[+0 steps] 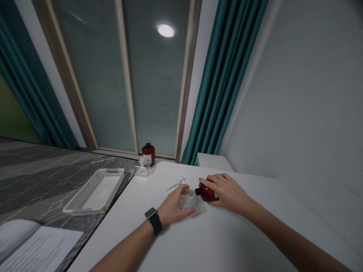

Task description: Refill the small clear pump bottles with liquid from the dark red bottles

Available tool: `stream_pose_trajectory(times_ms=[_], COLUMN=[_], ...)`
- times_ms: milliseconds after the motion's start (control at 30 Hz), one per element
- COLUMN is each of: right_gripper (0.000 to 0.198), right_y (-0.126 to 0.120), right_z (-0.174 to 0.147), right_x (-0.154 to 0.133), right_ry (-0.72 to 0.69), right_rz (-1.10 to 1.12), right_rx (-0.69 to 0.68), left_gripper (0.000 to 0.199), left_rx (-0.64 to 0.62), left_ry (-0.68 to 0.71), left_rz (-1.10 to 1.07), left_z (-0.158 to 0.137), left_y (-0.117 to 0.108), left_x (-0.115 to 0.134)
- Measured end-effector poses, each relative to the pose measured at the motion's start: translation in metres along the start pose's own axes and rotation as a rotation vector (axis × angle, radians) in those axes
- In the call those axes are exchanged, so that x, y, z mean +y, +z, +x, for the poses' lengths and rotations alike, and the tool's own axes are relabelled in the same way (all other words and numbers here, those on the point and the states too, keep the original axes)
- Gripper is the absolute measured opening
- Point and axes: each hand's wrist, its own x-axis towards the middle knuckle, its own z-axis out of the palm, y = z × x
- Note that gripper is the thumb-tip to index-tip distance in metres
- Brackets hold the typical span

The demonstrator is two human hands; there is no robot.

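My left hand (176, 206), with a dark watch on its wrist, is curled round a clear bottle (193, 202). A white pump head (176, 184) shows just beyond my left fingers; whether it is fixed to the clear bottle I cannot tell. To the right, my right hand (227, 190) grips a dark red bottle (207, 192) from above. This bottle lies tilted on its side, its black neck or cap pointing left at the clear bottle. My right fingers cover much of its body and label.
At the white table's (227, 238) far left corner stand another dark red bottle (148, 154) and a clear container (141, 168). Left of the table are a white basket (106, 207) and an open book (42, 249). A white cabinet (214, 161) stands behind, near the wall.
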Motion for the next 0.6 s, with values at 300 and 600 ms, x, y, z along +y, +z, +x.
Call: stream_pose_trajectory(times_ms=[300,600], right_gripper=[0.066,0.067], right_y=[-0.0023,0.0013], right_z=[0.0009,-0.0006], right_x=[-0.0008,0.0019], right_ry=[-0.003,-0.024], right_rz=[-0.011,-0.024], right_rx=[-0.006,0.042], left_gripper=[0.066,0.066], left_rx=[0.004,0.003], left_ry=[-0.003,-0.002], left_rz=[-0.011,-0.018], left_z=[-0.0001,-0.0003], left_y=[0.0003,0.0019], left_x=[0.0009,-0.0024])
